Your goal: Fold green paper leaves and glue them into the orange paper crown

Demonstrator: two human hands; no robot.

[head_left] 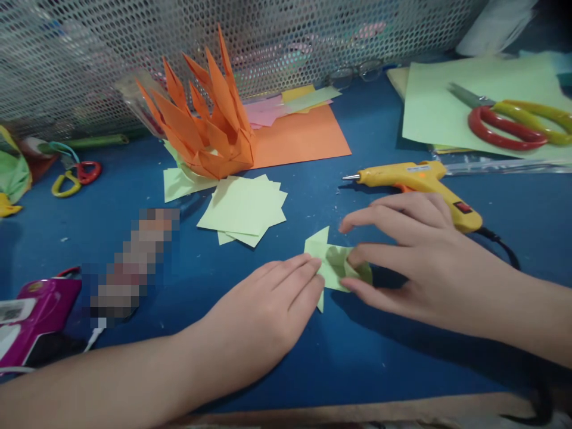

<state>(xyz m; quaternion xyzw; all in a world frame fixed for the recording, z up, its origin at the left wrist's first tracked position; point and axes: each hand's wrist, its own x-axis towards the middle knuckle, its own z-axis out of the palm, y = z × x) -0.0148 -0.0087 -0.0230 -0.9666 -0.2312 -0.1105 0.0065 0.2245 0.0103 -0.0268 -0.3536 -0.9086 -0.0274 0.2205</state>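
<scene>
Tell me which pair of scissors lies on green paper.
The large scissors at far right, with red and yellow handles, lie on the green sheet. The small scissors at far left rest on the blue table.

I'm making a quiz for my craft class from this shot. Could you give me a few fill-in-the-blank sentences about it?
1. Both hands, the left hand and right hand, press a folded piece of light ____ paper.
2. The glue gun by the right hand is ____.
3. The spiky folded paper model is ____.
4. The table top is ____.

Missing words: green; yellow; orange; blue
</scene>
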